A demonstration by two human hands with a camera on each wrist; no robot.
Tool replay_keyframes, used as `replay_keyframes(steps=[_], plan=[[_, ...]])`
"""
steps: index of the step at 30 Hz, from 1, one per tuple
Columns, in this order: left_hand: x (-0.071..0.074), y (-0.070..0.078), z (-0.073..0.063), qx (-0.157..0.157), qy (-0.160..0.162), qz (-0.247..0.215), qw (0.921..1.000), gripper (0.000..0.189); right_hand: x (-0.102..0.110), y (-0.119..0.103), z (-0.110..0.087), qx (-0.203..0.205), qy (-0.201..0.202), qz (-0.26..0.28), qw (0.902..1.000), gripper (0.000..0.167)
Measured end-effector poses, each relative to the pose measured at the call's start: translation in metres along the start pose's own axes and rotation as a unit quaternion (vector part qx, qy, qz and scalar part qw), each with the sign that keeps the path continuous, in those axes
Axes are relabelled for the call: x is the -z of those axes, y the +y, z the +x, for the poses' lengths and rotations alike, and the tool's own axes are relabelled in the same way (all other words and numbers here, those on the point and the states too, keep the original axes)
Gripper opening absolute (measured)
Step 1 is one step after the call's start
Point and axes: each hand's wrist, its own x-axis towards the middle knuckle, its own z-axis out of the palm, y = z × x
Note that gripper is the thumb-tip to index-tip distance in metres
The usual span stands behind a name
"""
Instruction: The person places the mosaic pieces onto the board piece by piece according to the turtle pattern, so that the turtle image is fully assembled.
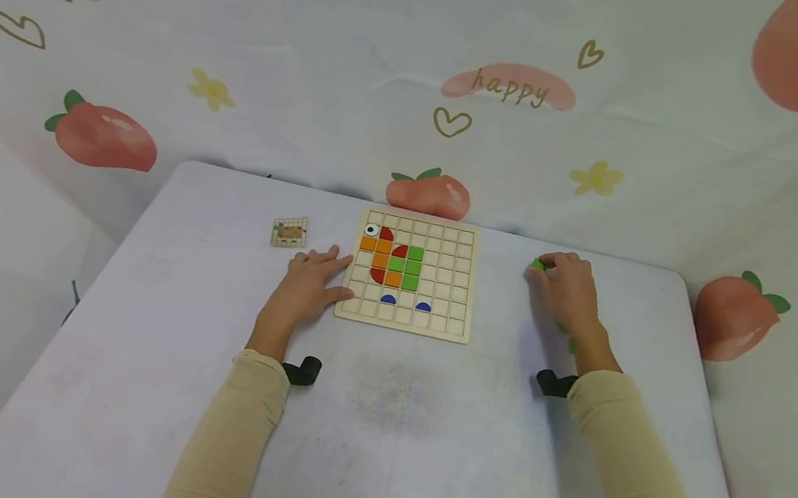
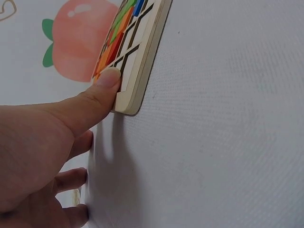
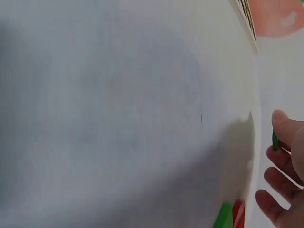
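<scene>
A wooden grid board (image 1: 447, 289) lies on the table, with red, orange and green pieces forming a shape on its left side. A white eye piece (image 1: 371, 229) sits at the upper left, and two blue half-round pieces (image 1: 423, 307) lie lower down. My left hand (image 1: 307, 283) is spread at the board's left edge, its thumb (image 2: 108, 80) resting on the corner of the rim. Off to the right of the board, my right hand (image 1: 571, 293) pinches a small green piece (image 3: 275, 141) between thumb and index finger, its exact shape mostly hidden.
A small pattern card (image 1: 290, 232) lies left of the board. Beside my right wrist are loose green pieces (image 1: 572, 345), partly covered by the arm; a red piece (image 3: 238, 216) shows there in the right wrist view. A patterned cloth (image 1: 357, 109) hangs behind the table.
</scene>
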Motion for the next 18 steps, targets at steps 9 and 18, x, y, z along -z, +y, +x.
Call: replay_keyframes(steps=[9, 18], plan=[[0.0, 0.001, 0.001, -0.004, 0.0, 0.006, 1.0, 0.074, -0.025, -0.039, 0.007, 0.023, -0.036, 0.026, 0.9988, 0.038], [0.0, 0.0, 0.001, -0.003, 0.004, 0.004, 1.0, 0.074, -0.05, -0.087, 0.009, 0.066, -0.058, 0.062, 0.9942, 0.037]])
